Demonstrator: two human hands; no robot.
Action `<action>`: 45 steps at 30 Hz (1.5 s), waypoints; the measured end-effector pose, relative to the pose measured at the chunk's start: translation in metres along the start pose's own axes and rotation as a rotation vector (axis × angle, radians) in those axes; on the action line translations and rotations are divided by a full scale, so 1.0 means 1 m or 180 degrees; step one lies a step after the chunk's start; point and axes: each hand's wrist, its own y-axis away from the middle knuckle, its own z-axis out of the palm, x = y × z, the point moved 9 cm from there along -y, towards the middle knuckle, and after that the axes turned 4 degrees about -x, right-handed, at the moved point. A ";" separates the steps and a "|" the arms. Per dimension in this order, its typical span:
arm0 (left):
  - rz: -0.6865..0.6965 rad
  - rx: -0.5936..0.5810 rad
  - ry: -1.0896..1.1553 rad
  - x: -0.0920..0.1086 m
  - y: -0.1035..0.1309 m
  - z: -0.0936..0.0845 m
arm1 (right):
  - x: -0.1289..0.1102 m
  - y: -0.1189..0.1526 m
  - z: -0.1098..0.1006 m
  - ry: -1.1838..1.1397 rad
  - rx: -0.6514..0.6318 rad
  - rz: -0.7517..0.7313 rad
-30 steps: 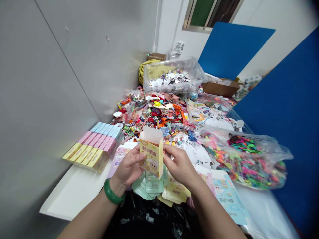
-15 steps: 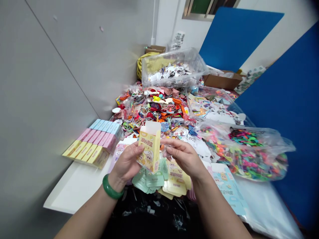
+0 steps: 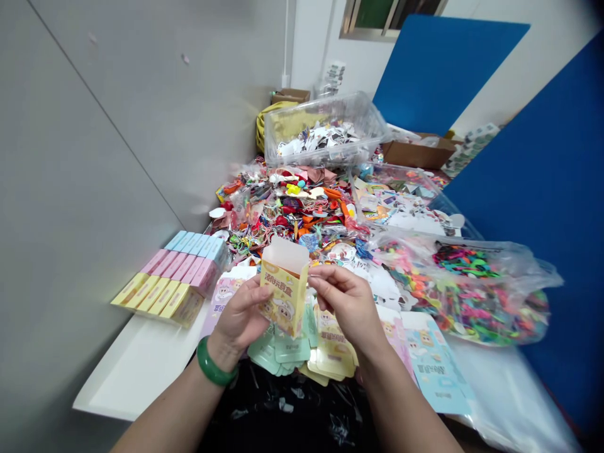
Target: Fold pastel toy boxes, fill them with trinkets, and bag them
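Observation:
A small yellow carton [image 3: 279, 296] with cartoon print stands tilted between my hands, its top open and its pale flap raised at the back. My left hand [image 3: 243, 314], with a green bangle at the wrist, grips the carton's left side, thumb on the front. At its upper right edge, the curled fingers of my right hand [image 3: 346, 302] are pinched together; what lies between the fingertips is hidden. Below the carton lie flat green cartons [image 3: 278, 352] and flat yellow cartons [image 3: 333, 358].
At left stand rows of filled boxes [image 3: 174, 274] in yellow, pink and blue. A heap of small bagged toys [image 3: 302, 201] spreads ahead, with a clear bin [image 3: 325, 154] behind it. To the right lie a bag of colourful pieces [image 3: 481, 296] and flat blue cartons [image 3: 436, 362].
The carton has turned and tipped so that its open top shows more. My right fingers have curled in against its upper right edge. The view has shifted slightly.

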 end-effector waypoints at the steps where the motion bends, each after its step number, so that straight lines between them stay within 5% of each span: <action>1: 0.0004 0.0001 -0.0015 -0.001 -0.001 0.000 | 0.003 -0.001 0.000 -0.0285 0.0017 0.0058; 7: -0.0007 0.0037 -0.0065 -0.010 -0.007 -0.002 | 0.036 -0.006 0.007 -0.1466 0.0154 0.0459; 11: 0.0064 0.0179 -0.0035 -0.011 -0.009 -0.009 | 0.033 -0.003 -0.005 -0.0352 0.0440 0.0158; 15: 0.0106 0.0290 -0.0076 -0.011 -0.009 -0.017 | 0.011 0.000 0.000 0.0597 -0.0033 -0.0458; 21: -0.0154 0.0120 -0.0321 -0.022 -0.006 -0.013 | 0.024 -0.008 0.007 0.0678 -0.0329 -0.0227; 28: -0.0254 0.0369 -0.0881 -0.018 0.007 -0.030 | -0.009 0.008 -0.055 0.0330 0.0768 -0.0629; 31: -0.0362 0.0340 -0.1243 -0.017 0.013 -0.038 | -0.027 0.019 -0.055 0.0150 0.0171 -0.0381; 35: -0.0942 0.0061 -0.1223 -0.029 0.020 -0.037 | -0.019 0.031 -0.031 0.0204 -0.0949 0.0669; 39: -0.1493 -0.0134 -0.1467 -0.036 0.028 -0.036 | -0.013 0.029 -0.039 0.0330 -0.0733 0.0943; 45: -0.1470 -0.0063 -0.1854 -0.032 0.027 -0.038 | -0.008 0.032 -0.029 0.0283 -0.0773 0.1156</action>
